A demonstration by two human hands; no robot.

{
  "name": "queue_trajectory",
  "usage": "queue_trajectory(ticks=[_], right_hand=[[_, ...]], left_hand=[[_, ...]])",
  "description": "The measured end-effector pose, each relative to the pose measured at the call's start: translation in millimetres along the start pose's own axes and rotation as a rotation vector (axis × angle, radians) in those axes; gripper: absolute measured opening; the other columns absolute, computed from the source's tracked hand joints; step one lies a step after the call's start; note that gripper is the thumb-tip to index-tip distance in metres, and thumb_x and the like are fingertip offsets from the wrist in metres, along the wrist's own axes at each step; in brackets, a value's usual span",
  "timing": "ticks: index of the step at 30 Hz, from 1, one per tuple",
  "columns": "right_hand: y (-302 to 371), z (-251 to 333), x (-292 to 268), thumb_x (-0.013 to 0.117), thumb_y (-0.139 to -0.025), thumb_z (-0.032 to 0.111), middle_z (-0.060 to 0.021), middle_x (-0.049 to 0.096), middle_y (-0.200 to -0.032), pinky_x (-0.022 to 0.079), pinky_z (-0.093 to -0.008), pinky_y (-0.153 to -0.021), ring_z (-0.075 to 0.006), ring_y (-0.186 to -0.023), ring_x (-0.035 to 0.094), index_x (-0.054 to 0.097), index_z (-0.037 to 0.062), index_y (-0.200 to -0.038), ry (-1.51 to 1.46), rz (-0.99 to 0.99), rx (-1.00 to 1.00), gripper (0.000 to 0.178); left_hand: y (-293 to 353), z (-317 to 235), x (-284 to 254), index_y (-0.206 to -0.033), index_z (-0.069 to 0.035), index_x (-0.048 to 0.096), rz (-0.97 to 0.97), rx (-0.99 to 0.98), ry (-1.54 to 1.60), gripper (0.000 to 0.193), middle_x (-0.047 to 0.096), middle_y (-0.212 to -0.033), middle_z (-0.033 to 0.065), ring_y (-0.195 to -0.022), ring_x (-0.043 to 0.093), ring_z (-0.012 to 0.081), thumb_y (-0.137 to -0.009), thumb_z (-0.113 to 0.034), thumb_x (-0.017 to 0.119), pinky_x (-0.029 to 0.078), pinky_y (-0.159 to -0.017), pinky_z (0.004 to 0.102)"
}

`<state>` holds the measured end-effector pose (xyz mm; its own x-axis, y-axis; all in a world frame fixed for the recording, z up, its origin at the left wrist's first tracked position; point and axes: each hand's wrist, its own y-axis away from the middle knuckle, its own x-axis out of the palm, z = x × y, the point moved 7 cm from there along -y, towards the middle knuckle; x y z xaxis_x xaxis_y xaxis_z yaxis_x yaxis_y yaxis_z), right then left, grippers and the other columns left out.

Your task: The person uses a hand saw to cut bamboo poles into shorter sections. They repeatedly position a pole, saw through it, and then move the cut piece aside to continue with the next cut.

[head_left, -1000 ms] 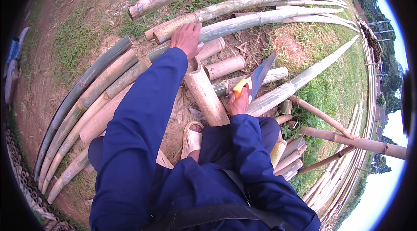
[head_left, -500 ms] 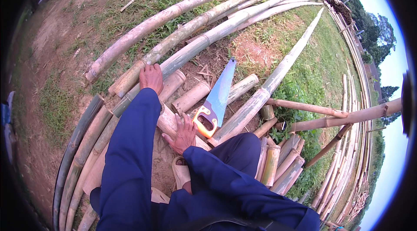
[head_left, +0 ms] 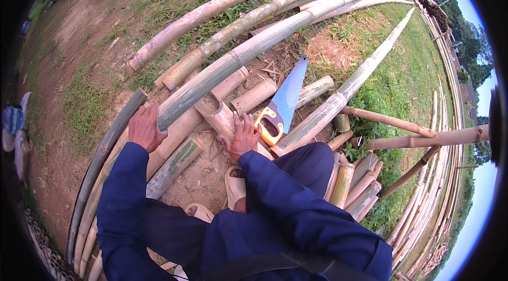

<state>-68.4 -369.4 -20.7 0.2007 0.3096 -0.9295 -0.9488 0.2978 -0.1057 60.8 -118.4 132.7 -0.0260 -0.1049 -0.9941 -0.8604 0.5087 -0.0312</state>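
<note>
Your left hand [head_left: 146,129] is at the cut end of the long bamboo pole [head_left: 203,83]; your right [head_left: 243,137] lies with fingers apart on a short bamboo section [head_left: 218,115].
You have your left fingers bent against the pole's end, though whether they clamp it you cannot tell; the pole, green-grey and pale-streaked, curves away ahead and rightward from that hand. Just right of your right hand lies the handsaw [head_left: 286,101], blue-bladed and orange-handled.
</note>
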Motion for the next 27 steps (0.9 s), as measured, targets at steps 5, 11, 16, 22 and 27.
queue_trajectory(ticks=[5, 11, 16, 22, 27], right_hand=[[0, 0, 4, 0.075, -0.082, 0.057, -0.0170, 0.033, -0.156, 0.013, -0.0674, -0.117, -0.0360, -0.151, 0.023, 0.026, 0.0157, -0.161, -0.008, 0.017, 0.004, 0.102], [4, 2, -7, 0.074, -0.085, 0.052, -0.0182, 0.039, -0.150, 0.015, -0.0626, -0.118, -0.0362, -0.148, 0.030, 0.040, 0.0068, -0.149, -0.092, -0.120, -0.030, 0.085], [10, -9, -11, 0.067, -0.089, 0.034, -0.0206, 0.040, -0.148, 0.015, -0.0600, -0.119, -0.0390, -0.145, 0.031, 0.046, 0.0036, -0.140, -0.244, -0.289, -0.107, 0.063], [5, -5, -2, 0.066, -0.090, 0.032, -0.0203, 0.038, -0.149, 0.016, -0.0608, -0.118, -0.0387, -0.147, 0.028, 0.044, 0.0056, -0.141, -0.182, -0.202, -0.022, 0.062], [2, -9, -3, 0.067, -0.088, 0.034, -0.0183, 0.043, -0.147, 0.019, -0.0584, -0.117, -0.0354, -0.145, 0.034, 0.045, 0.0045, -0.142, -0.125, -0.201, 0.001, 0.065]], left_hand=[[217, 156, -31, -0.131, -0.004, 0.055, 0.010, -0.148, -0.154, 0.081, 0.065, -0.118, 0.0135, -0.112, 0.059, 0.0336, -0.060, -0.022, 0.089, 0.047, -0.100, 0.0425], [525, 325, -75, -0.150, -0.019, 0.044, 0.276, -0.859, -0.583, 0.097, 0.055, -0.145, 0.0059, -0.140, 0.046, 0.0271, -0.062, -0.013, 0.086, 0.033, -0.116, 0.0469], [587, 391, -113, -0.157, -0.021, 0.037, 0.321, -1.208, -0.786, 0.080, 0.046, -0.157, 0.0027, -0.144, 0.043, 0.0270, -0.084, -0.009, 0.068, 0.030, -0.120, 0.0463], [256, 288, -54, -0.150, -0.019, 0.048, -0.004, -0.582, -0.317, 0.061, 0.060, -0.139, 0.0191, -0.125, 0.057, 0.0381, -0.092, -0.016, 0.066, 0.044, -0.109, 0.0473], [11, 29, 3, -0.125, -0.007, 0.061, -0.008, -0.057, -0.001, 0.048, 0.067, -0.122, 0.0124, -0.116, 0.062, 0.0324, -0.091, -0.041, 0.069, 0.047, -0.102, 0.0453]])
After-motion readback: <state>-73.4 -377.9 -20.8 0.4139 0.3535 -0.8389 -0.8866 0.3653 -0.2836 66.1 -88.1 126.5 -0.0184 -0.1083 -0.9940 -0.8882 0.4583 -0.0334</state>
